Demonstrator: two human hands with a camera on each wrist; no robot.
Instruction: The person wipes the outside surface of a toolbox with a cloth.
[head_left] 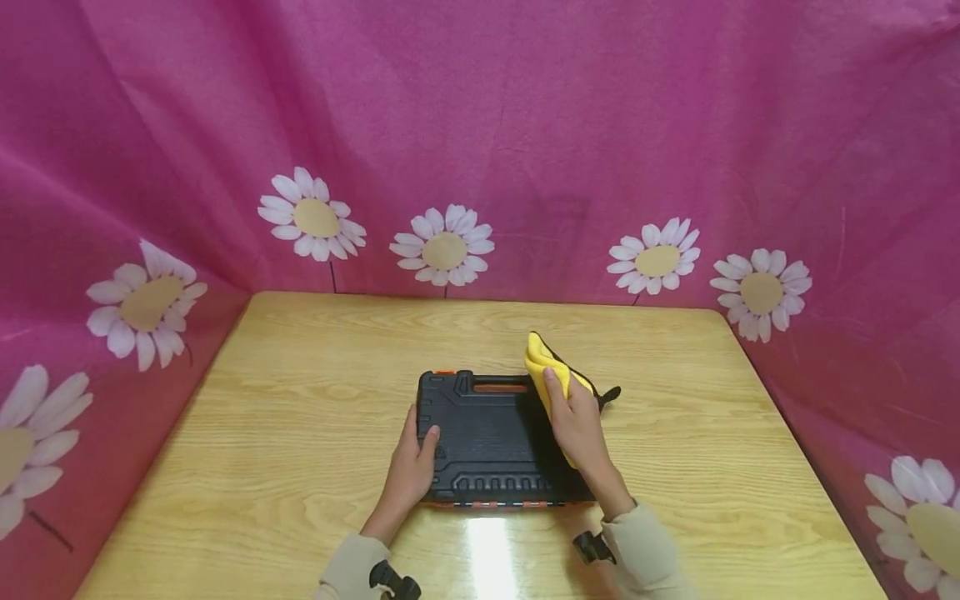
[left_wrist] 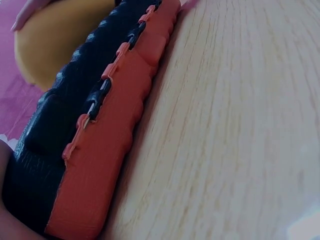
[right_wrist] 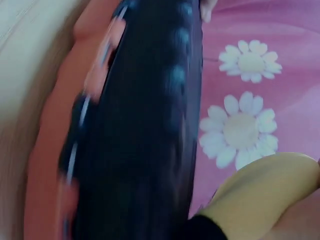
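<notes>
Bracing the black case by its left short side: left hand has its thumb on the top face, fingers down the side. Left grip closed on that edge, presumably so the case can't slide. Case lies on the table in front of the person, black shell up. Handle points away, hinge faces the person. Left wrist view shows the orange lower shell down on the wood, halves shut together. Broad side down is probably its steadiest pose.

Right hand has the yellow cloth, grip closed on it, thumb over the yellow face. Cloth is folded, dark edging, black loop sticking out to the right; the folding likely makes a thicker pad, simpler to manage one-handed. It's tilted over the right end of the case; can't tell if it touches the top, right wrist view is blurred. Hands at opposite ends, I'd guess so one steadies while the other has room. Pink flowered curtain behind and on both sides
</notes>
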